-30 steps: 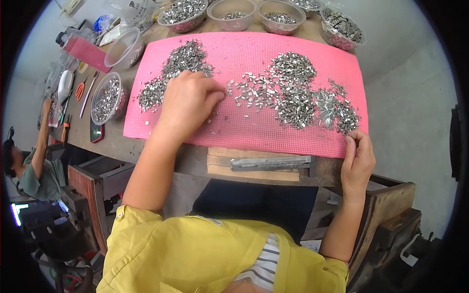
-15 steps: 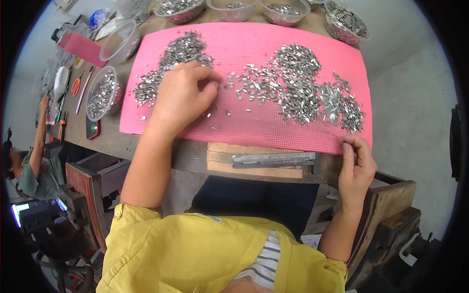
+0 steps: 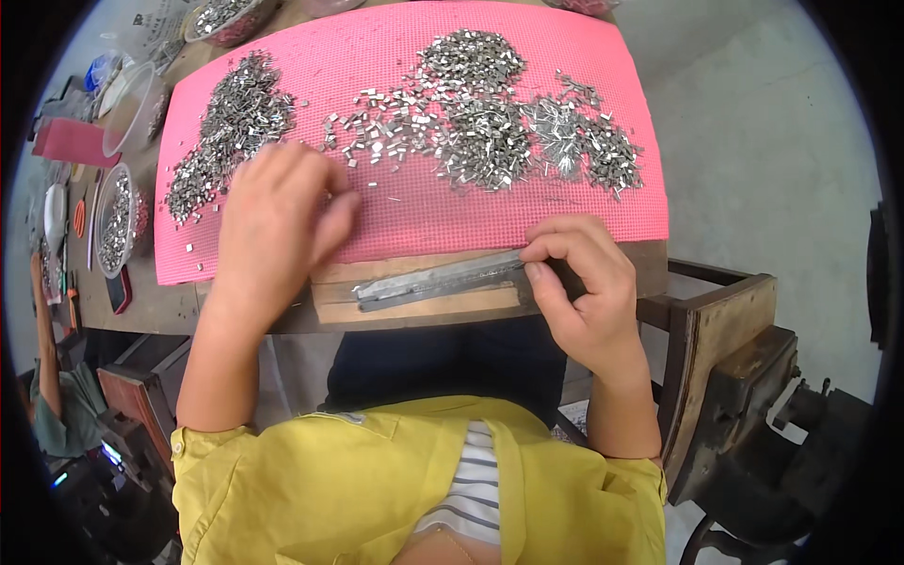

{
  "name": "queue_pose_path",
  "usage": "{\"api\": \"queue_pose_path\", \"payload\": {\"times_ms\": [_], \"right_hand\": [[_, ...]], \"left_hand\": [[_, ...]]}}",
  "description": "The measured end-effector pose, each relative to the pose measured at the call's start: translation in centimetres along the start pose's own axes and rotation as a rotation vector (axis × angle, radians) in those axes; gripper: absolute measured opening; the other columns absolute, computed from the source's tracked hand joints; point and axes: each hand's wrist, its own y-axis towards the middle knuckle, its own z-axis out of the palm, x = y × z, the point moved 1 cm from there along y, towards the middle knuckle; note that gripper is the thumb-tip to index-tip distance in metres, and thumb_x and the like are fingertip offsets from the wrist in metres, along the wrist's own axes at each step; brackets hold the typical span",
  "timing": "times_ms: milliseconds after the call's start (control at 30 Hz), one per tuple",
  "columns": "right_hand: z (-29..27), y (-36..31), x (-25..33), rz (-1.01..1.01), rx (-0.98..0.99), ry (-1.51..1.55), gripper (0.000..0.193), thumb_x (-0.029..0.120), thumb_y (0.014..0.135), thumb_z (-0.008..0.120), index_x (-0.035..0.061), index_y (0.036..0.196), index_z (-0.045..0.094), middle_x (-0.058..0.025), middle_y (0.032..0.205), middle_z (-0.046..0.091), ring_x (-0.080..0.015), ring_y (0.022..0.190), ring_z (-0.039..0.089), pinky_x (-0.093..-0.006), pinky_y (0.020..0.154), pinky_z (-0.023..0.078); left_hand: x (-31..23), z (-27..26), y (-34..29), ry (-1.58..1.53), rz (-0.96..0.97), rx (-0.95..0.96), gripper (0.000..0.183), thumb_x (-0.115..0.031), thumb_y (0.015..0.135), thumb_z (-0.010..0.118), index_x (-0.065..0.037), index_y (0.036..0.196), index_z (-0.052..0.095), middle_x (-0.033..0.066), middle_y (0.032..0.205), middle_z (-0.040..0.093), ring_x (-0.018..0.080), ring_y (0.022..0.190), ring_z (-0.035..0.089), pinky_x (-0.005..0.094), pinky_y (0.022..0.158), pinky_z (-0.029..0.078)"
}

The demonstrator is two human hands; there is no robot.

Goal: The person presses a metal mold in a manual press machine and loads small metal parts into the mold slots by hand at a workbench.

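My right hand [image 3: 589, 287] pinches the right end of a long grey metal bar [image 3: 433, 281] between thumb and fingers. The bar looks grooved along its length and slants up to the right over a strip of light brown board [image 3: 452, 305] at the table's front edge. Over the left front of a pink textured mat [image 3: 414, 221], my left hand [image 3: 282, 212] is slightly blurred, fingers loosely bent and thumb apart. Its fingertips are partly hidden. Just beyond it lies a heap of small shiny metal pieces [image 3: 245, 113]. A larger heap of such pieces [image 3: 485, 132] spreads across the mat's middle and right.
Clear plastic bowls, one with metal pieces [image 3: 118, 221] and another [image 3: 137, 108] behind it, stand left of the mat. A phone [image 3: 119, 290] and orange-handled scissors [image 3: 80, 218] lie there too. A co-worker's arm [image 3: 47, 348] shows at far left. Wooden framing [image 3: 692, 377] stands at right.
My right hand has moved from the mat's right front corner onto the bar's end, and the bar is now tilted. My left hand has drawn back nearer. The whole view has shifted.
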Motion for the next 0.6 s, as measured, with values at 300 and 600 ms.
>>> {"api": "queue_pose_path", "payload": {"times_ms": [300, 600], "right_hand": [[0.0, 0.3, -0.2, -0.053, 0.023, -0.018, 0.015, -0.007, 0.078, 0.072, 0.0014, 0.090, 0.068, -0.0096, 0.093, 0.068, -0.0287, 0.086, 0.064, -0.0378, 0.075, 0.051], [-0.5, 0.5, 0.5, -0.290, 0.099, -0.223, 0.022, -0.006, 0.073, 0.073, 0.0020, 0.094, 0.071, -0.0095, 0.099, 0.070, -0.0303, 0.087, 0.065, -0.0387, 0.077, 0.051]], "left_hand": [[-1.6, 0.1, -0.2, -0.079, 0.158, 0.119, 0.018, -0.013, 0.075, 0.082, -0.008, 0.086, 0.069, 0.0048, 0.092, 0.063, 0.0278, 0.090, 0.059, 0.0401, 0.083, 0.045], [-2.3, -0.2, -0.5, -0.041, 0.114, 0.122, 0.013, -0.008, 0.078, 0.077, -0.009, 0.089, 0.070, 0.0043, 0.093, 0.063, 0.0269, 0.089, 0.059, 0.0401, 0.081, 0.043]]}}
